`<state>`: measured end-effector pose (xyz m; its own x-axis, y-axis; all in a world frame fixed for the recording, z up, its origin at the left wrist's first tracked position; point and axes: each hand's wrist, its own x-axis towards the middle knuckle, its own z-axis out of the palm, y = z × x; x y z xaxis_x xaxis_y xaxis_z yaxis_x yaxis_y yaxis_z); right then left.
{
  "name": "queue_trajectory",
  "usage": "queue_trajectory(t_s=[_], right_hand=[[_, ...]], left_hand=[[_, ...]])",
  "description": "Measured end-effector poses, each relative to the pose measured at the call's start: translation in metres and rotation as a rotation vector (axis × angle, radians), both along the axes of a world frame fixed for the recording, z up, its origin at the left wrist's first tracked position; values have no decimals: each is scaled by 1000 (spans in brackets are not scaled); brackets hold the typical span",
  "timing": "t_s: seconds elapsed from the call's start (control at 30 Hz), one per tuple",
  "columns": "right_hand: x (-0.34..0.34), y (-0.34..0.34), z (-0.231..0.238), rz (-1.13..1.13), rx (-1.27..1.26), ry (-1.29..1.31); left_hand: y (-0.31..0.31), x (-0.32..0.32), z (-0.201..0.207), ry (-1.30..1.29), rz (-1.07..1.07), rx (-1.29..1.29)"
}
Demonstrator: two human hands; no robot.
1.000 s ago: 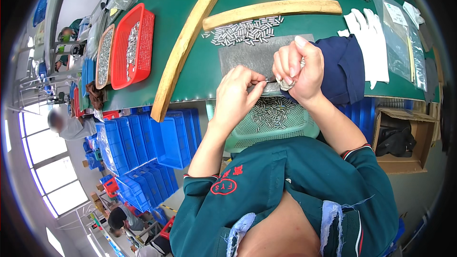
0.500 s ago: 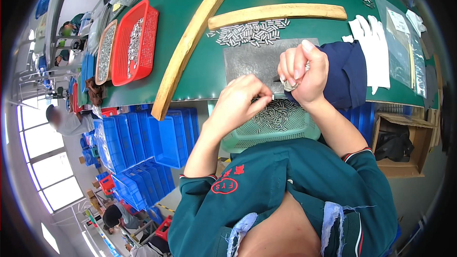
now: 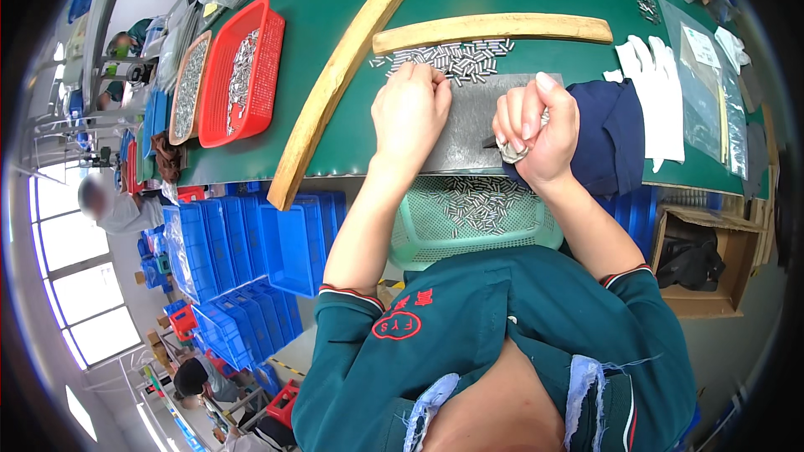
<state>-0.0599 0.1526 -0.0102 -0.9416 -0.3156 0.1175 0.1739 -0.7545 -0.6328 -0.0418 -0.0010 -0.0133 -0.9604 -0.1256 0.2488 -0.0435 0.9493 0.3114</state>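
Note:
My left hand [image 3: 410, 113] reaches to the near left edge of a heap of short silvery metal pins [image 3: 471, 60], its fingers curled together. Its fingertips are hidden, so whatever they grip does not show. Around a tool with a pale wrapped grip and a dark tip [image 3: 512, 152], my right hand [image 3: 543, 130] is closed. That hand is above the right side of a grey metal plate [image 3: 476, 121], beside a bunched dark blue cloth [image 3: 615, 134]. Below the table edge, a light green mesh basket [image 3: 469, 253] in front of me contains many more pins.
Two curved wooden strips, one long [image 3: 339, 84] and one shorter [image 3: 502, 27], border the pins. At left stands a red basket [image 3: 266, 75] of metal parts. White gloves [image 3: 657, 100] and plastic bags lie right. Blue crates [image 3: 234, 243] stack below left, a cardboard box [image 3: 712, 285] right.
My left hand has moved from the plate's near edge, above the green basket, up and left to the pin heap. My right hand stays nearly in place, still gripping the wrapped tool.

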Motion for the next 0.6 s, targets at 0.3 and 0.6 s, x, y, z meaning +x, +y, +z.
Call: queue_trajectory(t_s=[0.3,0.6], right_hand=[[1,0,-1,2,-8,6],[0,1,-1,3,-17,30]], left_hand=[[11,2,0,35,57,58],[17,50,4,-94,-210,326]])
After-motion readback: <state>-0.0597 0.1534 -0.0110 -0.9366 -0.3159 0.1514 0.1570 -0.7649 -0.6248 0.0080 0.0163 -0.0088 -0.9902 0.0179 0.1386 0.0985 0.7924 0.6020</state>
